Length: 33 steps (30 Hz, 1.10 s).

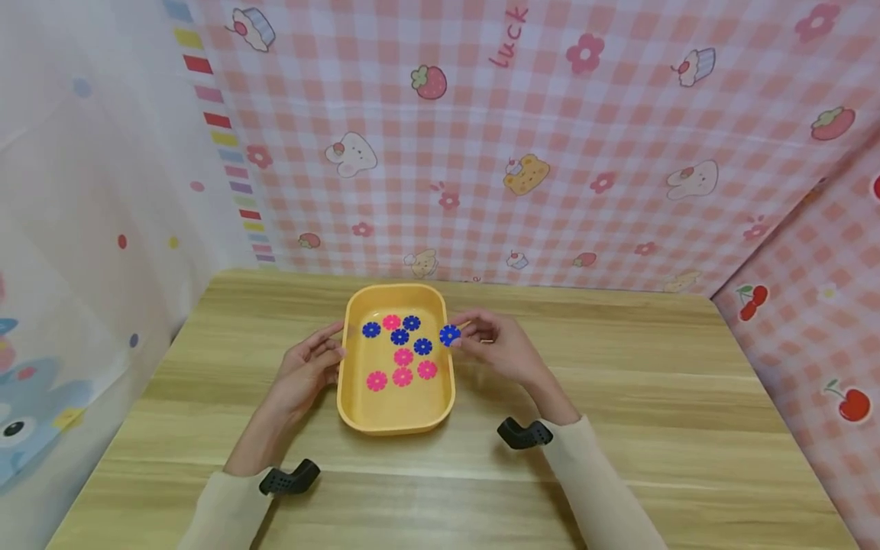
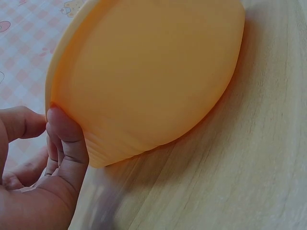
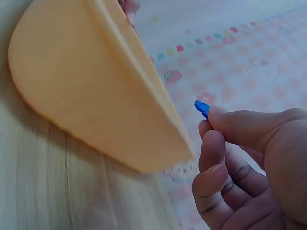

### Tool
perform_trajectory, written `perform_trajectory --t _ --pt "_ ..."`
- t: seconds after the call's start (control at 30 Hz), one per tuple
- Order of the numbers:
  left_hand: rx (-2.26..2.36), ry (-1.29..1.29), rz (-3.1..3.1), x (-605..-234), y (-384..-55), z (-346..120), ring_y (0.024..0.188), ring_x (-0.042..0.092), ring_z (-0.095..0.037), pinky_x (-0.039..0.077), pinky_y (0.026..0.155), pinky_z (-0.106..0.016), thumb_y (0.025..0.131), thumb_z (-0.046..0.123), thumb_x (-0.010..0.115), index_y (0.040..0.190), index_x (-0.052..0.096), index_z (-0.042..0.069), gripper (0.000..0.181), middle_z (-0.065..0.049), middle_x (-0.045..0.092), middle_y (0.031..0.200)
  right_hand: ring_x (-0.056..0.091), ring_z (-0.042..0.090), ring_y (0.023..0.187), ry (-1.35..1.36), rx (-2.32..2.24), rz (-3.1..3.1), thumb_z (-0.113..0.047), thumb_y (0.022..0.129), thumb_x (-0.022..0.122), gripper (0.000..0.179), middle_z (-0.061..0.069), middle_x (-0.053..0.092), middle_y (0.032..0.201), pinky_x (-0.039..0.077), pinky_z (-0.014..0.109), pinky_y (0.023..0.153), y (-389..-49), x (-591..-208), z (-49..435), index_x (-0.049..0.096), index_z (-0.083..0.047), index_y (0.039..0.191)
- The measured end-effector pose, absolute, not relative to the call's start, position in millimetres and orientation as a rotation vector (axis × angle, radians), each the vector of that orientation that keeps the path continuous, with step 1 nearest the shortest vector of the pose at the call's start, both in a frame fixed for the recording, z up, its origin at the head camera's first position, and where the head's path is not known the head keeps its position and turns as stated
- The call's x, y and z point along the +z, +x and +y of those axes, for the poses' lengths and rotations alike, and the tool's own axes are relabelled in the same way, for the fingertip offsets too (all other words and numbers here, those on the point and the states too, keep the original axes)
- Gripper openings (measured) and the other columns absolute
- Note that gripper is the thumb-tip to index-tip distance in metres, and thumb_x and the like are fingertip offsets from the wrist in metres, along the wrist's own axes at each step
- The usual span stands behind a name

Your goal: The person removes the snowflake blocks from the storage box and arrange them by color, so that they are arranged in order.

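Note:
A yellow-orange plastic tray with rounded corners stands on the table. My left hand pinches its left rim between thumb and fingers, as the left wrist view also shows. At the tray's right rim, my right hand holds a blue snowflake disc between thumb and forefinger. The right wrist view shows this blue disc edge-on, apart from the tray wall. Inside the tray lie several pink snowflake discs and several more blue ones, flat on its floor.
The wood-grain table extends around the tray on all sides. Behind it hangs a pink checked cloth with printed cartoons, and a pale cloth hangs at left. Each wrist carries a black device.

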<state>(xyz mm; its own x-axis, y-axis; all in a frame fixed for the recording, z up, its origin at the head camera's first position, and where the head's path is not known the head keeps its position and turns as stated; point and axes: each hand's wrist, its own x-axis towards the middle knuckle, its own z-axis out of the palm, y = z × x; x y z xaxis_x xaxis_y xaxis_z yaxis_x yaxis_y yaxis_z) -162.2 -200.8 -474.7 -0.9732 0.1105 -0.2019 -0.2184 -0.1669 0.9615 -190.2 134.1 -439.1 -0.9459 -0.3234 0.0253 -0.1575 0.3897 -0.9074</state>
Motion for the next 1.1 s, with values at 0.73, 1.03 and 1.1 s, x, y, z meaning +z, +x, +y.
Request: perform_trajectory --t 0.73,1.03,1.1 --pt "2.219 -0.117 1.896 -474 -162 -200 0.081 0.061 -0.007 0.058 0.069 -0.023 0.102 0.001 0.058 0.156 0.04 0.004 0.057 0.003 0.062 0.103 0.065 0.017 0.085 -0.058 -1.619 2.558 -0.013 0.096 0.072 0.027 0.013 0.072 0.104 0.05 0.022 0.066 -203 -486 205 0.07 -0.012 0.123" --pt "2.219 -0.133 1.89 -473 -161 -200 0.081 0.061 -0.007 0.058 0.069 -0.022 0.102 0.004 0.059 0.156 0.04 0.005 0.058 0.002 0.061 0.105 0.062 0.016 0.08 -0.08 -1.434 2.721 -0.014 0.095 0.073 0.018 0.01 0.073 0.097 0.05 0.023 0.068 -205 -487 223 0.072 -0.008 0.112" --pt "2.221 -0.138 1.889 -473 -161 -199 0.081 0.061 -0.007 0.058 0.069 -0.022 0.102 0.004 0.059 0.156 0.04 0.005 0.057 0.002 0.061 0.104 0.062 0.016 0.078 -0.076 -1.392 2.766 -0.014 0.095 0.073 0.017 0.009 0.073 0.094 0.05 0.022 0.067 -204 -486 223 0.072 -0.008 0.111"
